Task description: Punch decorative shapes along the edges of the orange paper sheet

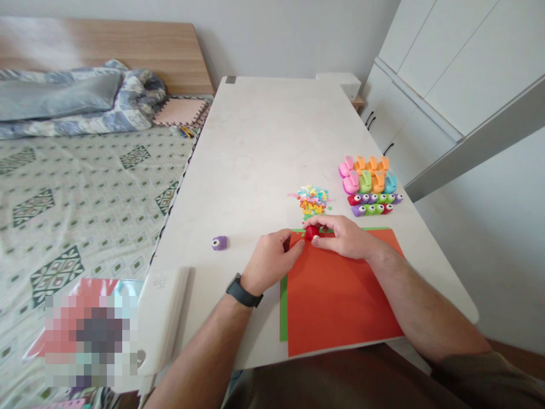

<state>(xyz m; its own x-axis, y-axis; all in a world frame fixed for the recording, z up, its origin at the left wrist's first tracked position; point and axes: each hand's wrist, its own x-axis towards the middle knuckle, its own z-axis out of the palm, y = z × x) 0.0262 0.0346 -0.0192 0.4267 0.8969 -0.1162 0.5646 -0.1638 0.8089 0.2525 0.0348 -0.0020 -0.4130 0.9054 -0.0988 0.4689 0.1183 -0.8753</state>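
Note:
A small red craft punch (312, 232) sits at the far edge of an orange sheet of paper (344, 301). My right hand (347, 237) is closed around the punch, with the thumb on the near side and fingers over the far side. To its left, my left hand (272, 254) pinches the sheet's far left corner, thumb on top. A green sheet (283, 312) lies beneath the orange one, showing along the left and far edges. Just beyond my hands is a pile of small colourful paper cutouts (314, 201).
Rows of colourful craft punches (371, 184) stand to the right on the white table (272, 125). A lone purple punch (219, 243) lies to the left. Nearer, a long white device (164, 318) lies along the table's left edge, beside a bed (93, 210).

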